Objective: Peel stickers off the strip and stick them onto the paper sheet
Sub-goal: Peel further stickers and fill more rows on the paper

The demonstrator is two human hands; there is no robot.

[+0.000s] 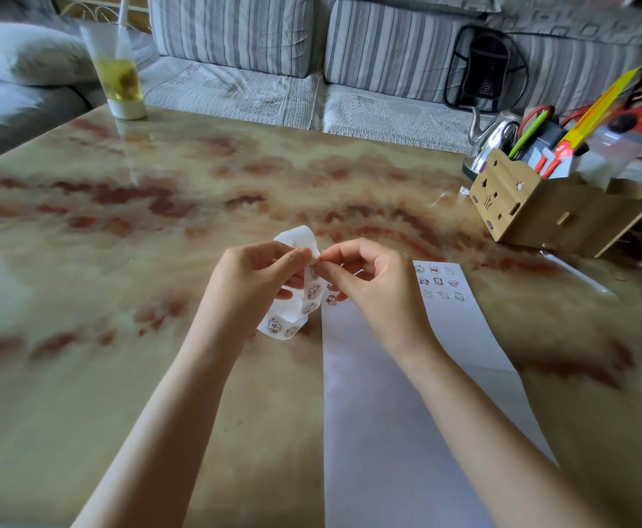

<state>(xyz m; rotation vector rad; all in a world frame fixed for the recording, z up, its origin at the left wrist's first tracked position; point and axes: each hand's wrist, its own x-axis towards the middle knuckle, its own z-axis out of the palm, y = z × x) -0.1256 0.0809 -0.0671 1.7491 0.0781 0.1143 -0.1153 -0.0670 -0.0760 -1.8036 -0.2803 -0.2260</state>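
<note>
1. Drink cup [121,74] stands at far-left corner of worktop [83,261], well apart from hands.
2. Left hand [250,283]: fingers [290,261] curled round sticker strip [306,295], gripping it; palm faces right, forearm comes in from lower left.
3. Sticker strip held above worktop, just left of sheet. Long axis runs near-to-far, curled, printed side toward camera, blank far end looped over.
4. Right hand [372,287]: thumb and index pressed together, pinching strip's upper edge; whether sticker or backing, cannot tell. Other fingers loosely curled; forearm lies over sheet.
5. Paper sheet [426,394] flat on worktop, long axis near-to-far; stuck stickers [441,282] in rows at far end.
6. Wooden organiser [540,211] far right, kettle [490,142] behind.
</note>
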